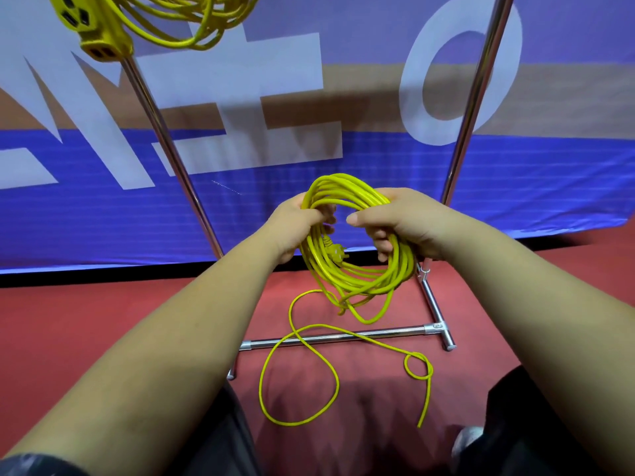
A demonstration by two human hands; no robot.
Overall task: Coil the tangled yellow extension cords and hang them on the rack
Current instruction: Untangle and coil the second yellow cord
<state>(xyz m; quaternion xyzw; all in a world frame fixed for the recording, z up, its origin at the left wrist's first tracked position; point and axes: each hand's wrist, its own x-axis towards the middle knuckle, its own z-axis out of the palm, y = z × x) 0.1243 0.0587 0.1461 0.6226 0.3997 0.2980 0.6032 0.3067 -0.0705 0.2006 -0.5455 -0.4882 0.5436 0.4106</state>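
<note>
Yellow cord coil (pixel 357 269) — held in air over rack (pixel 347 336) base bar | left hand (pixel 297 228) and right hand (pixel 405 223) both curled round opposite sides | loose tail (pixel 298 372) on floor (pixel 103 321) | likely light, floppy, springy — grip bundled loops, not single strands

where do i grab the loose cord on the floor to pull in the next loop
Pinch the loose cord on the short stretch just below the coil, from above with the right hand while the left hand holds the coil. There it seems to hang free; farther down it crosses itself and kinks into a small loop.
</note>
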